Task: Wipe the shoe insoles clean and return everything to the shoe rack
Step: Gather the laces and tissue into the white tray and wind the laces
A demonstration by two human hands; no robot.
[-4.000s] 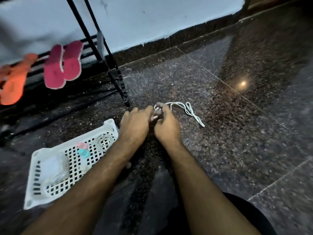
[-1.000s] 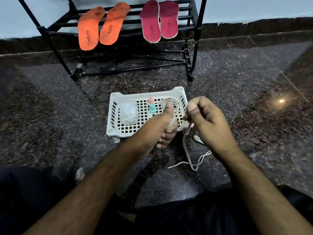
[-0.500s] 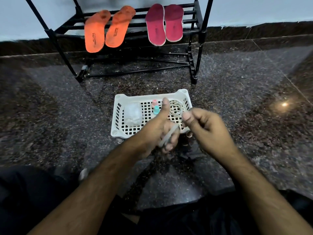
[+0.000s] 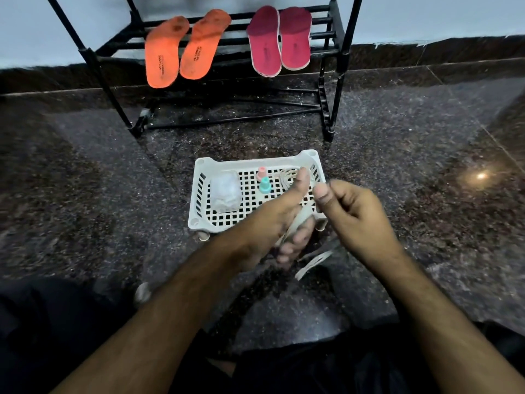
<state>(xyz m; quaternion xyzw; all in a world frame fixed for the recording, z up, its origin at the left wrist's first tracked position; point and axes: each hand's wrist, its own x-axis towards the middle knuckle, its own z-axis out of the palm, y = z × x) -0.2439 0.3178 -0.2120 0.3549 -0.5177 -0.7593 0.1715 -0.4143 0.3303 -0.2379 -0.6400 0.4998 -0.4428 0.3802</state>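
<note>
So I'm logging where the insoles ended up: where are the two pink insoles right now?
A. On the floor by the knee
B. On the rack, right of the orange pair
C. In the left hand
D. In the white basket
B: the pink insoles lean on the rack, to the right of the orange pair; the basket holds other small items.

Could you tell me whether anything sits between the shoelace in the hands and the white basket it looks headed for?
Nothing visible does. The left hand and right hand hold the shoelace right at the near rim of the white basket, whose top is open.
</note>
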